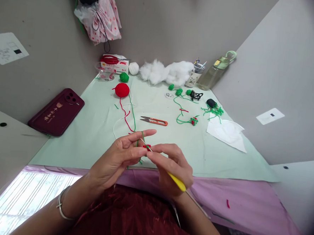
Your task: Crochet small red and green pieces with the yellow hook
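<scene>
plainly, from the head view, both hands meet over the near edge of the bench (218, 163); the left hand (117, 154) has its grip closed, thumb pinching a small red-and-green crochet piece (147, 146), while its index finger points out to the right with a strand of green yarn (142, 134) looped over it; the right hand (176, 164) has its grip closed around a hook with a yellow handle (178, 183), the thin shaft meeting the piece between the two hands; just beyond them lie orange-handled snips (159, 122); farther back and to the left sit a red yarn ball (121, 90) and a green yarn ball (124, 77), with white stuffing (165, 72) along the back; to the right, a red-and-green crocheted bit (194, 121) rests near a white sheet (226, 134); a dark red phone (57, 113) leans at the left side
</scene>
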A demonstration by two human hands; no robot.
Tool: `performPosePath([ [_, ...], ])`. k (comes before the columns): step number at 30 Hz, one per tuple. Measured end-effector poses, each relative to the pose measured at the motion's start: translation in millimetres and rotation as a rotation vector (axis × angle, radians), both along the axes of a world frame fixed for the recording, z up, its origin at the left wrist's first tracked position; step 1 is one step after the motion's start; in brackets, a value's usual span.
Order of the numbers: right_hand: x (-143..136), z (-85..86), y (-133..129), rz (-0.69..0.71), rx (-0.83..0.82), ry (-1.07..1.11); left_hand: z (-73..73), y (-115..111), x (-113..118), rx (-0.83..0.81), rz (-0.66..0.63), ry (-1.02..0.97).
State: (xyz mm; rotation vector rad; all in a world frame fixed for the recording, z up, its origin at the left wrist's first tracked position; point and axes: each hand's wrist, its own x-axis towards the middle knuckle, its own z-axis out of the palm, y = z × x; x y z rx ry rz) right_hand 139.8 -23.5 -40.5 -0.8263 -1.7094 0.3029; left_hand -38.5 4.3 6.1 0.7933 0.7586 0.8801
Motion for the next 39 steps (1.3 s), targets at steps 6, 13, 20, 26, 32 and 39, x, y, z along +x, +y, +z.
performPosePath([
  [6,4.0,11.8,2.1,0.063,0.083,0.062,0.4,2.2,-4.9,0.256,0.114,0.19],
  [13,9.7,22.8,-7.2,0.039,-0.002,0.007,5.8,-4.2,-2.2,0.492,0.239,0.483],
  [20,9.3,31.6,-11.9,0.06,-0.155,0.08,-0.2,-2.7,-1.7,0.753,0.315,0.576],
  [26,5.4,32.4,-12.4,0.049,-0.214,0.196,-2.5,0.6,-2.2,0.822,0.353,0.607],
  [32,0.3,32.5,-10.7,0.055,-0.276,0.36,-2.3,-0.5,-1.7,0.43,0.176,0.339],
  [39,0.8,34.8,-13.6,0.031,-0.225,0.273,-5.1,1.1,-4.7,0.305,0.071,0.254],
])
